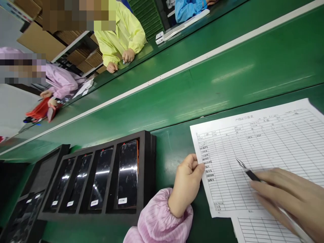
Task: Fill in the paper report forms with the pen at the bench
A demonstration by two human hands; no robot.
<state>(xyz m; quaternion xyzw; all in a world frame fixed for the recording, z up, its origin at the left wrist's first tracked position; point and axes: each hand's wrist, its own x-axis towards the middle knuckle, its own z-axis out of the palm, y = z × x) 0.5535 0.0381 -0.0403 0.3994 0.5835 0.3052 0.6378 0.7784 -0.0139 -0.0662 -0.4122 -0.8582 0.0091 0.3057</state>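
My left hand [186, 182] grips the left edge of a printed form [235, 189], thumb on top and fingers curled at the paper's side. In my right hand [291, 195] is a pen [249, 172], its silver tip pointing up and left over the table grid of the form. Whether the tip touches the paper I cannot tell. A second gridded sheet [253, 229] shows from beneath the first one. Motion blurs the right hand's fingers slightly. Left of my left hand stands a black foam tray [148, 162] with several dark phone screens [128, 172] in its slots, each bearing a white label.
Another black foam tray [48, 168] with screens lies further left on the green workbench [169, 145]. A raised green strip with a white rail [177, 72] runs diagonally beyond. Across it sit people in yellow [121, 30], pink [62, 79] and blue [188, 10] sleeves.
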